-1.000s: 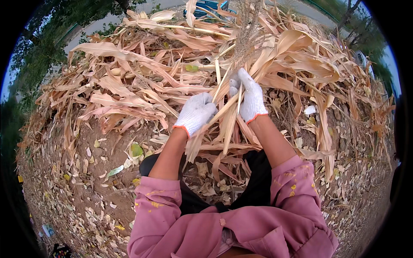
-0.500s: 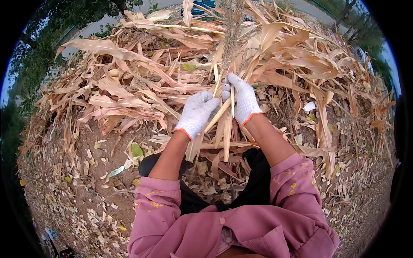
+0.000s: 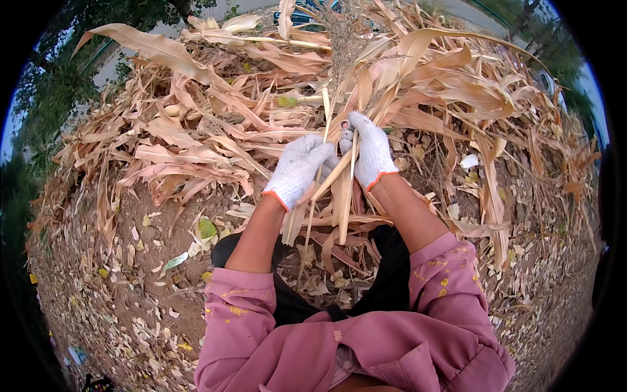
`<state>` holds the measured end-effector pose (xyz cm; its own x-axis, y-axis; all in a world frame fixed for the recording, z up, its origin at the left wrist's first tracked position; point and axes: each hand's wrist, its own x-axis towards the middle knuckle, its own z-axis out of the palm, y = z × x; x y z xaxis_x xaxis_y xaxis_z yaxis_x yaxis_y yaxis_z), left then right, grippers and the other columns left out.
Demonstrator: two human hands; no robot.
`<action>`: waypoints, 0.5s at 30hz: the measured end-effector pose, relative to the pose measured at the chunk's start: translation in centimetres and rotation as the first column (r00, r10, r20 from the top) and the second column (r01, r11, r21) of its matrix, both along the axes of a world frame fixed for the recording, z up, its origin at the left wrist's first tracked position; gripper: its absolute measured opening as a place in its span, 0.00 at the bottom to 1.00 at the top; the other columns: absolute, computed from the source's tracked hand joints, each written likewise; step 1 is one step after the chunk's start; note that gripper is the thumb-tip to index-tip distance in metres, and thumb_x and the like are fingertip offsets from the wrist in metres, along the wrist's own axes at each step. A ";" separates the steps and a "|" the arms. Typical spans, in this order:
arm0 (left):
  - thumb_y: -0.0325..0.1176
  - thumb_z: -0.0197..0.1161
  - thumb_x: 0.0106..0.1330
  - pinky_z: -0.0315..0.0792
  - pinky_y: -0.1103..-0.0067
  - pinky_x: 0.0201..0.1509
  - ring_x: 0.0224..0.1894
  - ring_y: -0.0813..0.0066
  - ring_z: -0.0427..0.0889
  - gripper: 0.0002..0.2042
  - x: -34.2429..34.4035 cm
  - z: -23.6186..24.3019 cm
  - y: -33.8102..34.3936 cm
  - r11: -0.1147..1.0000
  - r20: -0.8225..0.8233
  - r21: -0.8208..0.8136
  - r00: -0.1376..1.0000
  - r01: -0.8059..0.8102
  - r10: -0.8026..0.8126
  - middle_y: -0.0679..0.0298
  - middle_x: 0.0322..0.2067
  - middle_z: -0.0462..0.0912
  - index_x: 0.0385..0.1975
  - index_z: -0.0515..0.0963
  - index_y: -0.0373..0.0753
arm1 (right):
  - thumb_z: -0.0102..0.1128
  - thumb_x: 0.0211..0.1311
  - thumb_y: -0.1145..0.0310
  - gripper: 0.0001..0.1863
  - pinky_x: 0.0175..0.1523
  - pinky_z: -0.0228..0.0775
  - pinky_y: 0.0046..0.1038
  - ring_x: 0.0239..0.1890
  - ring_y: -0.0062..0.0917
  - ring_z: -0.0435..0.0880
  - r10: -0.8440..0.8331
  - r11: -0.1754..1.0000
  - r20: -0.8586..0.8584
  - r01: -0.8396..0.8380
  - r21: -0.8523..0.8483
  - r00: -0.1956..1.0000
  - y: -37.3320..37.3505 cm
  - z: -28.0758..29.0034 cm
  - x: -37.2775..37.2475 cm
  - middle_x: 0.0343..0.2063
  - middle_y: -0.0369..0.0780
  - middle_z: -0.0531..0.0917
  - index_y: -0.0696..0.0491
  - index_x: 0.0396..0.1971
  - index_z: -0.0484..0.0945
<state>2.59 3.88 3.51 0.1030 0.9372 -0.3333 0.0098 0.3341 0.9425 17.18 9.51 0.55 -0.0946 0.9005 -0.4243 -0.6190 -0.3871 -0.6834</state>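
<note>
Both hands wear white knitted gloves with orange cuffs and meet over a bunch of dry corn stalks (image 3: 334, 178). My left hand (image 3: 297, 166) is closed around the stalks from the left, its fingers partly tucked behind them. On the other side my right hand (image 3: 373, 151) grips the same bunch, its thumb raised along a pale stalk. Cut ends point down toward my knees. Feathery tassels (image 3: 341, 59) extend away from me above the hands. How the fingers cross behind the bunch is hidden.
A broad heap of dry corn leaves (image 3: 215, 111) spreads ahead and to both sides. Bare soil with scattered dry leaves (image 3: 150, 294) surrounds me. Green trees (image 3: 65, 52) stand at the far left, and a blue object (image 3: 304, 16) lies beyond the heap.
A long leaf at the far left has lifted, and another arches up at the upper right. A thin stalk now hangs lower below my left hand. Both hands stay nearly in place.
</note>
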 end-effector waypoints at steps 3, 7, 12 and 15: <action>0.39 0.59 0.62 0.69 0.81 0.35 0.28 0.80 0.76 0.11 -0.3 -0.6 0.2 1.000 0.045 -0.010 0.999 -0.021 0.022 0.67 0.26 0.80 0.29 0.78 0.36 | 0.55 0.62 0.68 0.06 0.23 0.66 0.21 0.19 0.18 0.72 -0.025 1.000 0.021 0.025 -0.006 0.999 -0.2 0.1 -0.5 0.23 0.35 0.77 0.55 0.31 0.75; 0.36 0.55 0.63 0.74 0.77 0.35 0.27 0.73 0.79 0.12 0.3 0.4 0.2 0.997 -0.149 0.076 0.989 0.000 0.011 0.59 0.28 0.80 0.31 0.75 0.30 | 0.56 0.61 0.68 0.06 0.23 0.67 0.22 0.19 0.18 0.73 -0.095 0.995 0.065 0.094 0.026 0.993 -0.3 0.9 -0.7 0.22 0.35 0.77 0.55 0.32 0.73; 0.36 0.54 0.64 0.74 0.76 0.35 0.26 0.72 0.79 0.13 0.3 0.1 0.5 0.999 -0.097 0.052 0.995 -0.013 0.018 0.59 0.29 0.80 0.34 0.74 0.30 | 0.56 0.61 0.67 0.07 0.22 0.66 0.22 0.19 0.17 0.73 -0.128 0.988 0.109 0.118 0.096 0.986 -1.2 2.2 -1.2 0.21 0.34 0.76 0.54 0.33 0.71; 0.37 0.52 0.65 0.74 0.75 0.34 0.26 0.72 0.79 0.13 0.4 -0.1 0.8 0.998 -0.201 0.051 0.979 -0.029 0.039 0.59 0.29 0.80 0.33 0.73 0.31 | 0.56 0.61 0.66 0.09 0.22 0.66 0.21 0.18 0.17 0.72 -0.185 0.974 0.140 0.162 0.159 0.973 -1.5 2.5 -1.2 0.21 0.35 0.75 0.54 0.36 0.70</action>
<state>3.01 4.69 3.45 0.0057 0.9542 -0.2990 0.1909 0.2924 0.9370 15.97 8.03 3.09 0.1241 0.9505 -0.2848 -0.5517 -0.1724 -0.8160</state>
